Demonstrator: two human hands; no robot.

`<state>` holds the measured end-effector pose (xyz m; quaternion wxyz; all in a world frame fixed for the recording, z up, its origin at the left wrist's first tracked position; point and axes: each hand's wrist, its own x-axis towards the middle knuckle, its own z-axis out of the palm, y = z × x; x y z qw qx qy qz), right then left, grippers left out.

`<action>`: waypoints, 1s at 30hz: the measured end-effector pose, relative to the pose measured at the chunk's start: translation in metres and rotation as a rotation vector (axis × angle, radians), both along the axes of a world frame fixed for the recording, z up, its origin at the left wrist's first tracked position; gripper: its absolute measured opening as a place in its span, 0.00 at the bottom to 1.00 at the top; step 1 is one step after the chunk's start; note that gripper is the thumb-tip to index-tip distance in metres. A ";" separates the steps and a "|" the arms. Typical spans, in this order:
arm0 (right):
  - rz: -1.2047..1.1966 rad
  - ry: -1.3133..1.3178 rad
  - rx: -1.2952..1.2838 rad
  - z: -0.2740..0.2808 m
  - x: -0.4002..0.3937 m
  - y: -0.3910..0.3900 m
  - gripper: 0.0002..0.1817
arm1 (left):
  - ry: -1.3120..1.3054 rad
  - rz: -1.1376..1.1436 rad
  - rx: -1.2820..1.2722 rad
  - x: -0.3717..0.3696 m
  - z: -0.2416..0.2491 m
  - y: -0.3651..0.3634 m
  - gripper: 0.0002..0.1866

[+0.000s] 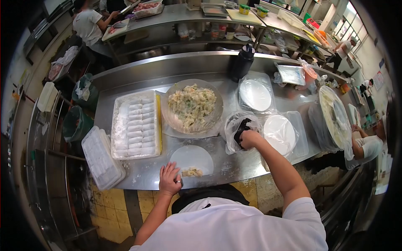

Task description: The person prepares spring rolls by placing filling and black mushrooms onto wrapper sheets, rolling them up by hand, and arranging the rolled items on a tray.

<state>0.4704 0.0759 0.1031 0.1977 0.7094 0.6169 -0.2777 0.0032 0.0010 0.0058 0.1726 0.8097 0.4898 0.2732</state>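
Note:
My left hand lies with its fingers stretched out on the steel table, at the left edge of a thin round wrapper. A small strip of chopped filling sits on the wrapper's near part. My right hand reaches into a container lined with clear plastic, its fingers closed at a black thing whose kind I cannot make out. Beyond the wrapper stands a wide bowl heaped with chopped filling. Rows of white, floured rolls fill a tray on the left.
Two stacks of white rounds in plastic lie on the right. A black bottle stands at the back ledge. A lidded white box leans over the left edge. Co-workers stand beyond the table and right.

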 end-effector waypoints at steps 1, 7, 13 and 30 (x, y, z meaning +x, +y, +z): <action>0.003 -0.024 0.009 -0.010 0.002 0.003 0.21 | 0.000 -0.001 0.000 0.000 0.000 0.000 0.19; 0.030 -0.033 -0.120 0.007 -0.008 0.021 0.22 | -0.006 0.005 -0.002 -0.001 -0.001 0.000 0.19; -0.148 0.090 -0.236 0.033 -0.009 0.031 0.23 | -0.015 0.008 -0.011 -0.001 0.001 -0.001 0.19; -0.413 0.447 0.118 0.017 0.011 -0.003 0.24 | -0.017 0.010 -0.017 -0.001 -0.001 0.000 0.20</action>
